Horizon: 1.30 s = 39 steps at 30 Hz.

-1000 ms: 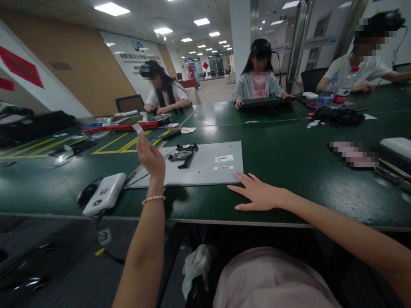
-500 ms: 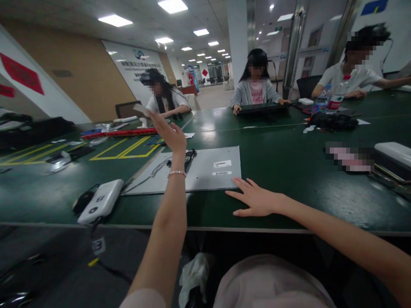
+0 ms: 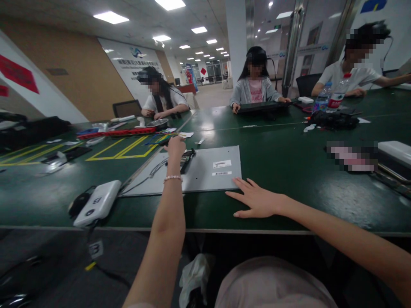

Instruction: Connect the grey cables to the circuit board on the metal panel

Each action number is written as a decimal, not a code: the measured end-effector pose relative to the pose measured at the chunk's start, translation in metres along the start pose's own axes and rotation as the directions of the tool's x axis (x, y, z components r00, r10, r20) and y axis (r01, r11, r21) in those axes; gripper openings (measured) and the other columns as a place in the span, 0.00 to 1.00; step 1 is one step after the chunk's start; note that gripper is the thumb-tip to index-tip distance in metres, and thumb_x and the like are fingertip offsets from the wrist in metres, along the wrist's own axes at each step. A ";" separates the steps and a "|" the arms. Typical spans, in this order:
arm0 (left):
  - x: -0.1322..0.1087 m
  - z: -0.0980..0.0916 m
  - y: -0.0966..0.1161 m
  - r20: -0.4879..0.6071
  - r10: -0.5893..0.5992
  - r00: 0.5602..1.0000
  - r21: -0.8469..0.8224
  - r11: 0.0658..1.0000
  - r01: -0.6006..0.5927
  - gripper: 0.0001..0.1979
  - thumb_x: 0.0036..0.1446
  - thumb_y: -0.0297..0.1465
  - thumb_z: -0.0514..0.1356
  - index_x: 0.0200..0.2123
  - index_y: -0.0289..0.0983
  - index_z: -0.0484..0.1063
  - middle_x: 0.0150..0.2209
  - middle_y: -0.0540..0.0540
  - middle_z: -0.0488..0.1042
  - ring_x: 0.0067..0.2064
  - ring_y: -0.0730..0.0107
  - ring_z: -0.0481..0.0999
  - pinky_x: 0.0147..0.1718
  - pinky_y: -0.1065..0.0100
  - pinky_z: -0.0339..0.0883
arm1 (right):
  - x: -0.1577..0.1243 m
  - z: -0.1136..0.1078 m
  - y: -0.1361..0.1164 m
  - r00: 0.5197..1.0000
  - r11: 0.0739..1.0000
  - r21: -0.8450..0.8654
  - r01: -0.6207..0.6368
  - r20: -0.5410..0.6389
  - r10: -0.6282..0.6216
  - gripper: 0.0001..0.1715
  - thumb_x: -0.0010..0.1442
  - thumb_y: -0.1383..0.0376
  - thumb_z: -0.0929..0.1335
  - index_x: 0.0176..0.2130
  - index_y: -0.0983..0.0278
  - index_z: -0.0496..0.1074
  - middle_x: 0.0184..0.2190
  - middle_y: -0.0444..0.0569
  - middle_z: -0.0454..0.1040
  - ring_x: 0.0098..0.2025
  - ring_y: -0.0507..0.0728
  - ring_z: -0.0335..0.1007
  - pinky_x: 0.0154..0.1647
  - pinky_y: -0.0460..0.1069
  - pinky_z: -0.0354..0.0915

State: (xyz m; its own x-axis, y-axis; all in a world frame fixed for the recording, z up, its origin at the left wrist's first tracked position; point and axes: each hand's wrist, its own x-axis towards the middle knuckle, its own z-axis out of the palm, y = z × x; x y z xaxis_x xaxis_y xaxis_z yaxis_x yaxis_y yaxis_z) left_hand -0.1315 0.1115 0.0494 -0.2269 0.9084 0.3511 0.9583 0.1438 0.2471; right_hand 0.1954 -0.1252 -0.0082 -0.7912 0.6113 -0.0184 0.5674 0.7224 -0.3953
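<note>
A flat grey panel with two white labels, a small circuit board and grey cables lies before me. My left hand reaches over its far left part, wearing a beaded bracelet. Its fingers look curled in beside dark, thin items past the panel's edge; what they hold, if anything, is hidden. My right hand rests with fingers spread on the green table, fingertips at the panel's near right corner. A small whitish piece lies beyond the panel.
At left is a white power bank with a cable. Red strips and a round metal dish are farther back. Bottles, a black bundle and a pinkish phone-like item stand right. Three people sit opposite.
My left hand has come down from its raised position, without the pale piece it had at its fingertips. A small whitish piece now lies beyond the panel. My right hand stays put.
</note>
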 end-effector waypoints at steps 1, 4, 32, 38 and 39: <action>-0.002 0.001 -0.003 -0.005 0.000 1.000 -0.005 1.000 0.000 0.24 0.55 0.22 0.49 0.51 0.36 0.75 0.58 0.37 0.71 0.62 0.45 0.63 0.58 0.33 0.48 | 0.000 0.000 0.000 1.000 1.000 -0.004 -0.002 0.001 0.002 0.49 0.63 0.37 0.56 0.71 0.60 0.45 0.72 0.61 0.29 0.72 0.70 0.22 0.68 0.67 0.32; -0.012 0.010 -0.011 0.031 0.008 0.999 0.014 1.000 -0.008 0.24 0.54 0.22 0.49 0.50 0.38 0.76 0.58 0.39 0.71 0.66 0.46 0.57 0.60 0.32 0.43 | 0.000 -0.001 -0.002 1.000 1.000 -0.008 -0.005 0.003 0.005 0.50 0.63 0.36 0.56 0.71 0.61 0.45 0.72 0.60 0.29 0.72 0.70 0.23 0.69 0.66 0.32; -0.043 0.031 0.006 -0.065 0.110 0.992 0.195 0.976 -0.095 0.31 0.64 0.29 0.42 0.70 0.31 0.46 0.71 0.36 0.44 0.70 0.52 0.44 0.62 0.39 0.48 | 0.001 0.003 0.001 1.000 1.000 -0.027 0.003 -0.019 -0.004 0.48 0.64 0.37 0.56 0.71 0.61 0.46 0.72 0.63 0.30 0.72 0.70 0.24 0.68 0.67 0.33; -0.041 0.044 0.027 0.075 0.318 0.945 0.227 0.917 -0.327 0.30 0.68 0.41 0.38 0.68 0.36 0.52 0.71 0.40 0.46 0.71 0.52 0.41 0.62 0.34 0.36 | 0.002 0.003 0.001 1.000 0.999 -0.034 0.001 -0.025 -0.001 0.48 0.63 0.38 0.57 0.71 0.61 0.46 0.72 0.64 0.31 0.72 0.71 0.25 0.68 0.67 0.34; -0.040 0.049 0.027 0.127 0.339 0.932 0.230 0.904 -0.360 0.29 0.68 0.42 0.38 0.67 0.39 0.56 0.70 0.42 0.48 0.71 0.52 0.40 0.62 0.33 0.34 | 0.002 0.003 0.001 1.000 0.999 -0.035 0.001 -0.025 -0.002 0.48 0.63 0.38 0.57 0.71 0.61 0.46 0.72 0.64 0.31 0.72 0.71 0.25 0.68 0.67 0.34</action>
State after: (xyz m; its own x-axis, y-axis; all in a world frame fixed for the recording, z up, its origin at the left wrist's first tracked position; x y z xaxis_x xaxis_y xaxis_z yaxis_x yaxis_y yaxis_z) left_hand -0.0877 0.0981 -0.0017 0.1352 0.9456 0.2959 0.9881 -0.1067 -0.1105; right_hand 0.1938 -0.1244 -0.0109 -0.7861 0.6181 0.0052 0.5744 0.7336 -0.3631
